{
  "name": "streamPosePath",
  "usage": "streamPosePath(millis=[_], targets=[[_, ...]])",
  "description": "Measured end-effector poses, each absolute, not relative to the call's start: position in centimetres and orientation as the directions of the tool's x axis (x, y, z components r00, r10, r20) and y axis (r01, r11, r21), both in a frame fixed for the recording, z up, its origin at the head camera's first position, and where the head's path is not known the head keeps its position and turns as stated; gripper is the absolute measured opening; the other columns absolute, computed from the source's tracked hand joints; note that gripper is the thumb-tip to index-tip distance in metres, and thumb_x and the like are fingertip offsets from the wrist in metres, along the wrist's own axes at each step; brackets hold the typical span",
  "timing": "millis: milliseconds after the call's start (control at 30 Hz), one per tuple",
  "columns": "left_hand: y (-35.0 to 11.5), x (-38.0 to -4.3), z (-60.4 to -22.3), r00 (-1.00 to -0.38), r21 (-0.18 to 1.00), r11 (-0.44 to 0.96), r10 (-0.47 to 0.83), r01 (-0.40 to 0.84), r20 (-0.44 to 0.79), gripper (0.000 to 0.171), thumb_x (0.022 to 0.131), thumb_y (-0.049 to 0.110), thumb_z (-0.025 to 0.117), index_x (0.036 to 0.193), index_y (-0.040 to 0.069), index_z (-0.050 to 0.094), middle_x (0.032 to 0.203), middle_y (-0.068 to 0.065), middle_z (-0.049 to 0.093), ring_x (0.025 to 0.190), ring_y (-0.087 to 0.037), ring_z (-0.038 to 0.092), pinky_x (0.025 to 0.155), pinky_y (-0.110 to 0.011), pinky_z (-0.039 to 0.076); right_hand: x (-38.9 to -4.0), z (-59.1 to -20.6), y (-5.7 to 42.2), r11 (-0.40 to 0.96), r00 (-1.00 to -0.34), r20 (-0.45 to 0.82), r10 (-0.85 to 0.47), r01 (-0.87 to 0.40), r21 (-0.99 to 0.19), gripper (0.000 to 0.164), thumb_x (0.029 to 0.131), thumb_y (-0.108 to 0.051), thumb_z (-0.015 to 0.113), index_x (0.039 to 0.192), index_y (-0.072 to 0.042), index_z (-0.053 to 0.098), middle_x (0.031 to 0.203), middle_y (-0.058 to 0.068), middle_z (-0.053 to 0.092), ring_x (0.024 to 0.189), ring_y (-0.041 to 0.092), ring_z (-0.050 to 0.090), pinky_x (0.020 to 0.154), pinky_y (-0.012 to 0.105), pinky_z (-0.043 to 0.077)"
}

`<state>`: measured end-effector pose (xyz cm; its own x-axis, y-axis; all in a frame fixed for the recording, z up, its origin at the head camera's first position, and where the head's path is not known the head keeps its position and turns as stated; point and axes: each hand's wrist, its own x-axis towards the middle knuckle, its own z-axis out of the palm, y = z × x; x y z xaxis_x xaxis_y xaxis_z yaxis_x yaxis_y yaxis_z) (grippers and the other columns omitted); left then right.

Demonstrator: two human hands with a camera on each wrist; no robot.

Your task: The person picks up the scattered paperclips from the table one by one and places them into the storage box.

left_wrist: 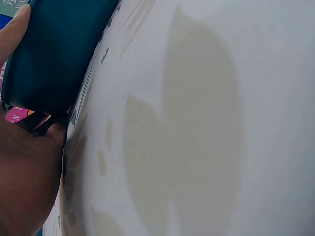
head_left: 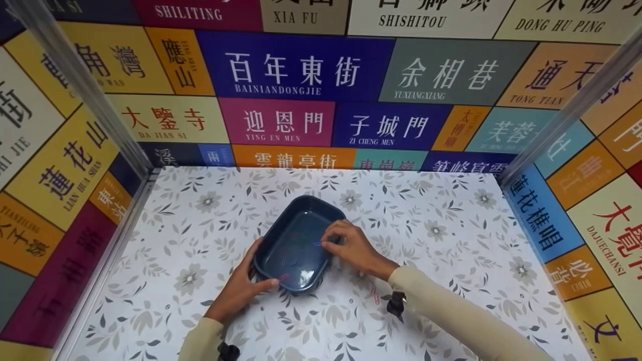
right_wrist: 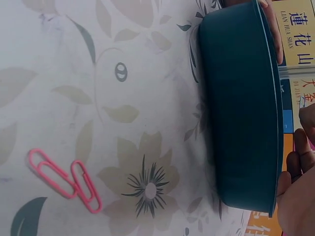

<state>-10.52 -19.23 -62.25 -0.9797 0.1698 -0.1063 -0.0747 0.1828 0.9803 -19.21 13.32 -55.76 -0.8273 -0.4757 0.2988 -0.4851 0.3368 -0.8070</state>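
A dark blue rectangular plastic container (head_left: 301,220) sits at a slant on the patterned table. My left hand (head_left: 243,288) grips its near left side, the thumb at the rim and the fingers along the outer wall. Over the right rim, my right hand (head_left: 351,245) pinches a blue paper clip (head_left: 317,243) between thumb and fingertips. A pink paper clip (head_left: 284,277) lies inside near the left thumb, and several faint clips show on the container's floor. On the table below my right wrist are two pink paper clips (right_wrist: 86,187).
The table (head_left: 431,281) has a white cloth with grey leaves and flowers. Colourful sign-printed panels (head_left: 296,65) stand behind it and at both sides, with clear corner posts (head_left: 551,110).
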Motion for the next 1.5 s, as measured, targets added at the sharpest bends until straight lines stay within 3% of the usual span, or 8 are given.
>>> streamPosePath(millis=[300, 567, 867, 1100, 1367, 1500], targets=[[-19.1, -10.6, -62.2, -0.979, 0.983, 0.173, 0.182, -0.062, -0.094, 0.118, 0.09, 0.024, 0.094, 0.179, 0.026, 0.017, 0.184, -0.002, 0.018, 0.168, -0.025, 0.019, 0.133, -0.041, 0.019, -20.1, -55.2, 12.9, 0.361, -0.846, 0.251, -0.471, -0.445, -0.82, 0.004, 0.096, -0.004, 0.083, 0.099, -0.006, 0.084, 0.106, 0.007, 0.075, 0.108, 0.029, 0.068, 0.1, 0.044, 0.055], [-19.1, -10.7, -62.1, -0.977, 0.981, 0.186, 0.194, -0.049, -0.085, 0.115, 0.093, 0.023, 0.092, 0.179, 0.025, 0.016, 0.184, -0.003, 0.018, 0.169, -0.026, 0.017, 0.135, -0.047, 0.018, -21.0, -54.8, 12.3, 0.378, -0.828, 0.272, -0.49, -0.483, -0.79, 0.006, 0.095, -0.007, 0.083, 0.096, -0.001, 0.083, 0.101, 0.008, 0.076, 0.102, 0.028, 0.069, 0.096, 0.039, 0.055], [-19.1, -10.8, -62.2, -0.979, 0.977, 0.209, 0.181, -0.054, -0.093, 0.115, 0.091, 0.026, 0.094, 0.179, 0.028, 0.019, 0.183, 0.0, 0.02, 0.169, -0.022, 0.017, 0.135, -0.045, 0.015, -21.7, -54.7, 11.6, 0.38, -0.827, 0.24, -0.508, -0.466, -0.799, 0.006, 0.093, -0.006, 0.082, 0.097, -0.002, 0.084, 0.096, 0.01, 0.076, 0.099, 0.042, 0.068, 0.093, 0.046, 0.053], [-19.1, -10.8, -62.1, -0.979, 0.98, 0.191, 0.184, -0.057, -0.093, 0.116, 0.09, 0.024, 0.094, 0.179, 0.026, 0.018, 0.183, 0.0, 0.02, 0.169, -0.021, 0.018, 0.135, -0.045, 0.016, -22.1, -54.3, 11.0, 0.414, -0.841, 0.19, -0.507, -0.43, -0.802, 0.006, 0.096, -0.008, 0.08, 0.098, -0.004, 0.084, 0.096, 0.005, 0.077, 0.095, 0.027, 0.069, 0.089, 0.042, 0.056], [-19.0, -10.7, -62.1, -0.977, 0.982, 0.174, 0.188, -0.071, -0.104, 0.117, 0.092, 0.026, 0.093, 0.179, 0.026, 0.016, 0.184, -0.001, 0.017, 0.169, -0.024, 0.016, 0.135, -0.047, 0.017, -22.4, -54.4, 10.6, 0.404, -0.846, 0.157, -0.51, -0.397, -0.824, 0.006, 0.097, -0.007, 0.079, 0.098, -0.004, 0.084, 0.096, 0.006, 0.077, 0.09, 0.016, 0.068, 0.083, 0.029, 0.054], [-19.0, -10.7, -62.2, -0.977, 0.982, 0.178, 0.185, -0.069, -0.102, 0.118, 0.091, 0.028, 0.094, 0.179, 0.026, 0.016, 0.184, -0.001, 0.017, 0.169, -0.025, 0.016, 0.135, -0.047, 0.017, -22.6, -54.4, 10.5, 0.398, -0.841, 0.137, -0.524, -0.384, -0.833, 0.006, 0.098, -0.006, 0.078, 0.099, -0.002, 0.083, 0.096, 0.007, 0.078, 0.09, 0.014, 0.069, 0.084, 0.028, 0.055]])
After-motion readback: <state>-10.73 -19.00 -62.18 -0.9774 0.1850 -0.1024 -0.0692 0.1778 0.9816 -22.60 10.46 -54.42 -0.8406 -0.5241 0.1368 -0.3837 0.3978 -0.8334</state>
